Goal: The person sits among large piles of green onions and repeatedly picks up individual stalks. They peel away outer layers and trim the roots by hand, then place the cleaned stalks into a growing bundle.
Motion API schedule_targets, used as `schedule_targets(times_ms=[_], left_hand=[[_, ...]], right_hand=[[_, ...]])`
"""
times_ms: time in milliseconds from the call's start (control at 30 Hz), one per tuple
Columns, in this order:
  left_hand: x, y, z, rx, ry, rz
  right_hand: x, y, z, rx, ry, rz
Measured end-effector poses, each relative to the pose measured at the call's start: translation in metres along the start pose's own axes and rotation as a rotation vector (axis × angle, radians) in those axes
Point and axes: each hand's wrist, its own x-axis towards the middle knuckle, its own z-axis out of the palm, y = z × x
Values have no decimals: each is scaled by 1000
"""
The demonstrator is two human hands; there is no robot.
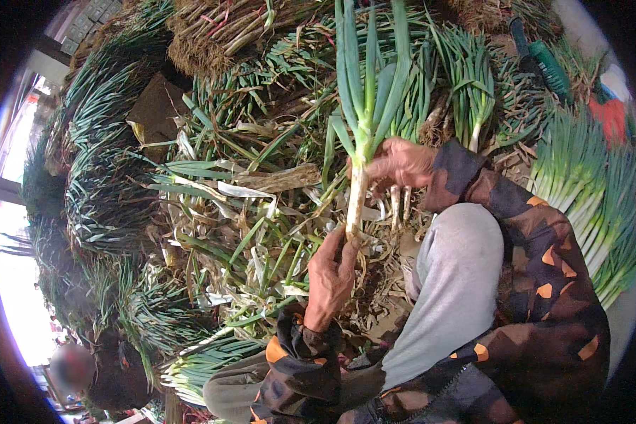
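A large green onion [358, 199] stands nearly upright in the picture, its leaves spreading towards the top edge and its pale stalk streaked with brown. My left hand [331, 275] pinches its lower end between thumb and fingers. Higher up, where the leaves branch, my right hand [400, 163] has its fingers around the back of the stalk; this hand is partly blurred. Loose outer skins and cut leaves [254, 228] lie in a heap left of the onion. Close below my right hand are the lower ends of several other onion stalks [395, 206].
Bundled onions with brown roots [201, 50] lie at the top. Dark green piles [95, 143] line the left side. Cleaned white-stemmed onions lie at the right [583, 196] and lower left [191, 373]. My grey-clad knee [458, 254] is beside the work. Another person [116, 365] is at lower left.
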Motion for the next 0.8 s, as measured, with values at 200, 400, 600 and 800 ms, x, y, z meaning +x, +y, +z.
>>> schedule_targets(times_ms=[200, 400, 600, 800], left_hand=[[-41, -5, 7, 8, 114, 72], [12, 47, -3, -465, 191, 219], [43, 59, 13, -387, 357, 303], [33, 35, 11, 138, 256, 671]], right_hand=[[8, -52, 36, 350, 197, -213], [8, -39, 103, 421, 77, -270], [20, -39, 88, 342, 367, -361], [18, -55, 52, 291, 532, -504]])
